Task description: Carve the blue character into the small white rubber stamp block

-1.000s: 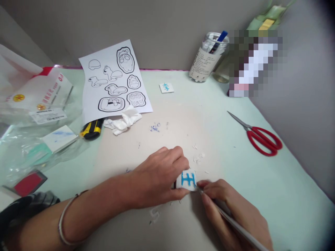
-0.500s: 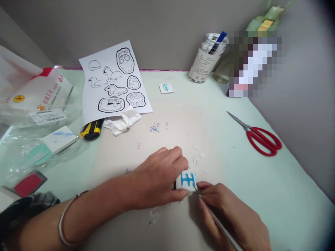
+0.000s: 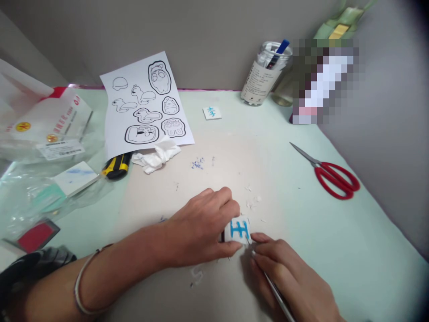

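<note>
My left hand [image 3: 211, 228] grips a small white block [image 3: 240, 238] by its edges, thumb on the near side and fingers on the far side. Blue strokes of a character mark the block's top face. Between the thumb and fingers of my right hand [image 3: 284, 264] is a slim silver carving tool [image 3: 279, 296], held like a pen. Its tip meets the block's near right corner; the exact tip shape is too small to tell. White shavings [image 3: 253, 203] and dark blue crumbs [image 3: 197, 163] lie on the beige mat [image 3: 221, 188] around the hands.
At the back stands a jar of pens [image 3: 263, 80], with another marked white block [image 3: 212, 112] nearby. Red-handled scissors [image 3: 337, 181] lie right. Leftward are a printed drawing sheet [image 3: 124, 120], crumpled tissue [image 3: 157, 156], a yellow-black cutter [image 3: 116, 166], plastic bags [image 3: 50, 120] and a red ink pad [image 3: 37, 235].
My right hand and the carving tool have shifted slightly left and the tool's handle tilts more steeply. My left hand keeps its hold on the block.
</note>
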`<act>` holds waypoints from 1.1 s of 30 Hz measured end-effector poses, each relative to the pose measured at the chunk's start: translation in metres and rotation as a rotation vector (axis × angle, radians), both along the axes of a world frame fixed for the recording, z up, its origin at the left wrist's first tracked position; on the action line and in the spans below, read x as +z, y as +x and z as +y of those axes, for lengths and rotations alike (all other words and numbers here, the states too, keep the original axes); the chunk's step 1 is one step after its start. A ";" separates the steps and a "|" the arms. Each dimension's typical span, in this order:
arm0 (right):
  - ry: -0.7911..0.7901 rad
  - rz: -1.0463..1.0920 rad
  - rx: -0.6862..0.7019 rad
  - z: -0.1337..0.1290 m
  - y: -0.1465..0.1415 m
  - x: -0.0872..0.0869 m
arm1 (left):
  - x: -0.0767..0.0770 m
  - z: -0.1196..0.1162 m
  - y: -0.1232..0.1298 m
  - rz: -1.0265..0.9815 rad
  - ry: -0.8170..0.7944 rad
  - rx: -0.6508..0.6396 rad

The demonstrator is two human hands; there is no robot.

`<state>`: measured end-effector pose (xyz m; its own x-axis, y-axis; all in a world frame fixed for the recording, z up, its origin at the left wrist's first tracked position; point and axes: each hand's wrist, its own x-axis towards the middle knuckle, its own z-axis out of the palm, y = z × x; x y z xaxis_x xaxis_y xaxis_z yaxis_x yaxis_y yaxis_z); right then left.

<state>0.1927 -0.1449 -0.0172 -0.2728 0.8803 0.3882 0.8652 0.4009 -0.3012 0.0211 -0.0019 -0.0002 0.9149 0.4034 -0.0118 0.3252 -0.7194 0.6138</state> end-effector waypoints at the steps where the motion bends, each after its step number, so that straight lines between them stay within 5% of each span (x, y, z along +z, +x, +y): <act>1: -0.005 -0.009 0.000 -0.001 0.001 -0.001 | 0.000 0.000 0.000 -0.001 -0.001 -0.003; 13: -0.106 -0.029 0.072 -0.011 0.009 -0.007 | -0.001 -0.002 -0.001 -0.016 -0.009 -0.001; 22: -0.044 -0.043 0.034 0.003 -0.001 0.022 | 0.001 -0.001 0.002 -0.022 -0.009 0.010; 33: 0.019 -0.156 0.019 0.002 0.000 0.022 | -0.001 -0.002 0.001 -0.033 0.002 0.018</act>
<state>0.1929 -0.1432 0.0052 -0.3476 0.8672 0.3566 0.8930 0.4221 -0.1561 0.0221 -0.0043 -0.0015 0.9073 0.4200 0.0193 0.3176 -0.7147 0.6231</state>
